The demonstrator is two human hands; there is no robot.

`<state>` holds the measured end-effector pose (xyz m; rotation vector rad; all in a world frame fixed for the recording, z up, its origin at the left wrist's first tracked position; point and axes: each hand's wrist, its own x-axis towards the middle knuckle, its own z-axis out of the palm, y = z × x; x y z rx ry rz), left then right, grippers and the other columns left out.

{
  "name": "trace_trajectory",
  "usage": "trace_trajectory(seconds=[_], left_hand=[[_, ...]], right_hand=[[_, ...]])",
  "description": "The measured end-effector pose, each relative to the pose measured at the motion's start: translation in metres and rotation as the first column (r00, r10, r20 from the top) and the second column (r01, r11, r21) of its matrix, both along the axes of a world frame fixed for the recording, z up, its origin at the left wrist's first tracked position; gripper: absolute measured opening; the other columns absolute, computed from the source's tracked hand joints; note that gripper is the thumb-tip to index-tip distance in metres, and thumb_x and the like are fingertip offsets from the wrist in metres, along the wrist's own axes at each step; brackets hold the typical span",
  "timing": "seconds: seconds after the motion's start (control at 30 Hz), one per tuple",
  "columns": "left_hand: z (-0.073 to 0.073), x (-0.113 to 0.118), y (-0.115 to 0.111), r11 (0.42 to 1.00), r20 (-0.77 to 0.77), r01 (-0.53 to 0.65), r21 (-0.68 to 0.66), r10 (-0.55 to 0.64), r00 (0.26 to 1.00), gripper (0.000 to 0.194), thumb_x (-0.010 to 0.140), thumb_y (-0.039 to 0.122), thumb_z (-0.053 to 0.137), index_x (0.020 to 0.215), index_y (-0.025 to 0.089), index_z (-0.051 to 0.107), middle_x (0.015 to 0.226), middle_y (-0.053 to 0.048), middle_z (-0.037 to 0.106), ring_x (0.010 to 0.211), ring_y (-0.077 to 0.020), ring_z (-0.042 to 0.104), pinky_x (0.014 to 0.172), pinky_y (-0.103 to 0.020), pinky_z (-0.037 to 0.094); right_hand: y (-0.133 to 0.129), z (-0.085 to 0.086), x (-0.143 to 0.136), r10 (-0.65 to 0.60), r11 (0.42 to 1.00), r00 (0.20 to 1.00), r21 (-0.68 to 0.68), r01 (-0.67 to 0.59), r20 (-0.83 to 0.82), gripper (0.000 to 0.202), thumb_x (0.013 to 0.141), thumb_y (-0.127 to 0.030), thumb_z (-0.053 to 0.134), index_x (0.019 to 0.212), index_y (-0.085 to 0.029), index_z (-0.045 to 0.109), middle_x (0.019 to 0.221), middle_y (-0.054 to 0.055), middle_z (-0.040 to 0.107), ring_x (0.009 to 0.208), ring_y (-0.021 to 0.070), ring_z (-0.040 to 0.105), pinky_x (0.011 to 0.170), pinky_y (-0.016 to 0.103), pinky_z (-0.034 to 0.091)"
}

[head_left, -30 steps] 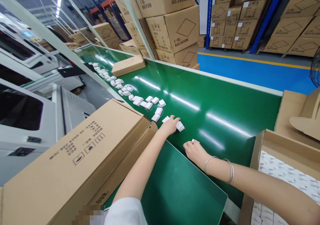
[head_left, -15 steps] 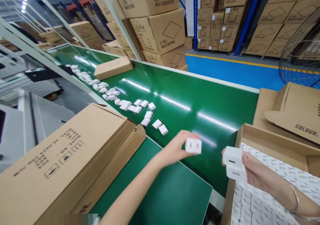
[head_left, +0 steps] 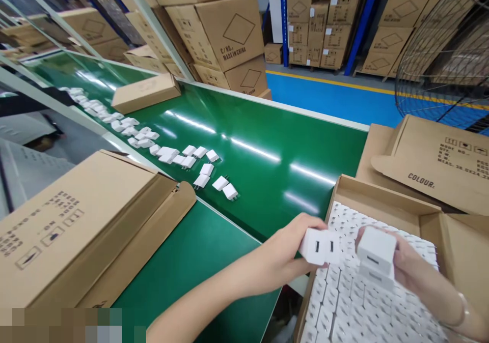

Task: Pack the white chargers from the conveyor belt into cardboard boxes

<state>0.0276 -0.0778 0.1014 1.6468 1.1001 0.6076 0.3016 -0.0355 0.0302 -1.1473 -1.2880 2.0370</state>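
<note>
My left hand (head_left: pixel 284 254) is closed around two white USB wall chargers (head_left: pixel 319 247), their port faces turned toward me. To its right, my right hand (head_left: pixel 414 264) grips two more white USB chargers (head_left: pixel 376 254), stacked one over the other; the lower one is smeared by motion. Both hands are above the left and middle part of an open cardboard box (head_left: pixel 389 196). Rows of white chargers (head_left: pixel 344 302) with their prongs up fill it. Further left, loose white chargers (head_left: pixel 229 191) lie scattered along the green conveyor belt (head_left: pixel 263 200).
A closed cardboard carton (head_left: pixel 76 221) stands at the left. A flat carton (head_left: pixel 147 92) lies on the belt. Stacked cartons (head_left: pixel 229 32) rise behind it. At the right are an open box flap (head_left: pixel 439 154) and a wire-guarded fan (head_left: pixel 431 63).
My left hand has moved right with its two chargers, from over the belt to the box edge, close to my right hand. The view has shifted right. Both hands keep hold of their chargers.
</note>
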Motion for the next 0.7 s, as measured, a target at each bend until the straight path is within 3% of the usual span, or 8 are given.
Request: trace_trajectory(seconds=[0.07,0.13,0.23,0.3,0.4,0.53,0.6,0.7], left_hand=[[0.015,0.014,0.024,0.999,-0.168,0.044,0.021,-0.040,0.985,0.043,0.085,0.032,0.055,0.123,0.024,0.035,0.105,-0.006,0.058,0.087,-0.0181,0.059,0.070,-0.029,0.048],[0.016,0.037,0.056,0.982,-0.357,0.145,0.120,-0.094,0.929,0.044,0.085,0.029,0.054,0.123,0.021,0.033,0.101,-0.007,0.059,0.086,-0.0203,0.059,0.068,-0.030,0.047],[-0.004,0.082,0.106,0.875,-0.654,0.390,0.286,-0.119,0.747,0.035,0.083,0.015,0.053,0.116,0.018,0.043,0.115,-0.012,0.056,0.104,-0.0258,0.054,0.078,-0.035,0.046],[-0.023,0.109,0.132,0.836,-0.732,0.475,0.273,-0.140,0.667,0.029,0.083,0.015,0.052,0.112,0.018,0.049,0.116,-0.012,0.057,0.111,-0.0268,0.050,0.082,-0.036,0.046],[-0.046,0.136,0.156,0.861,-0.793,0.493,0.126,-0.210,0.571,0.020,0.076,0.019,0.061,0.095,0.017,0.061,0.106,-0.012,0.064,0.106,-0.0281,0.054,0.087,-0.039,0.045],[-0.065,0.144,0.167,0.895,-0.837,0.443,-0.040,-0.272,0.474,0.018,0.077,0.030,0.058,0.074,0.014,0.066,0.090,-0.015,0.069,0.105,-0.0320,0.056,0.102,-0.052,0.031],[-0.072,0.137,0.164,0.908,-0.801,0.418,0.033,-0.227,0.554,0.027,0.084,0.030,0.046,0.076,0.015,0.067,0.092,-0.014,0.069,0.108,-0.0309,0.055,0.106,-0.054,0.024],[-0.079,0.109,0.147,0.904,-0.638,0.316,0.287,-0.066,0.767,0.028,0.087,0.021,0.040,0.101,0.017,0.064,0.113,-0.009,0.065,0.116,-0.0239,0.051,0.111,-0.047,0.021]], right_hand=[[0.021,0.004,0.024,-0.119,0.975,0.957,0.213,0.062,0.265,0.063,0.061,-0.062,0.074,0.109,-0.023,0.059,0.099,0.009,0.065,0.081,0.0237,0.062,0.066,0.030,0.052],[0.043,0.002,0.043,-0.294,0.894,0.818,0.446,0.051,0.495,0.060,0.066,-0.059,0.070,0.112,-0.023,0.056,0.101,0.008,0.065,0.082,0.0245,0.061,0.069,0.033,0.051],[0.070,-0.010,0.055,-0.478,0.754,0.574,0.646,-0.121,0.665,0.053,0.070,-0.063,0.062,0.103,-0.022,0.057,0.092,0.006,0.065,0.077,0.0253,0.060,0.066,0.036,0.047],[0.081,-0.022,0.054,-0.448,0.737,0.503,0.624,-0.259,0.739,0.046,0.074,-0.059,0.058,0.100,-0.021,0.057,0.092,0.006,0.065,0.077,0.0253,0.059,0.066,0.036,0.045],[0.087,-0.038,0.046,-0.251,0.777,0.600,0.528,-0.344,0.760,0.044,0.077,-0.055,0.055,0.105,-0.021,0.056,0.104,0.006,0.063,0.086,0.0247,0.059,0.073,0.035,0.046],[0.087,-0.052,0.035,-0.024,0.787,0.756,0.479,-0.389,0.654,0.048,0.086,-0.057,0.041,0.117,-0.022,0.053,0.122,0.008,0.055,0.105,0.0234,0.054,0.088,0.033,0.045],[0.087,-0.054,0.031,-0.028,0.778,0.757,0.490,-0.394,0.653,0.050,0.089,-0.058,0.035,0.117,-0.021,0.052,0.125,0.009,0.053,0.112,0.0240,0.051,0.095,0.035,0.041],[0.087,-0.052,0.030,-0.055,0.786,0.712,0.470,-0.401,0.700,0.050,0.090,-0.060,0.031,0.117,-0.024,0.052,0.124,0.008,0.054,0.113,0.0247,0.051,0.095,0.037,0.041]])
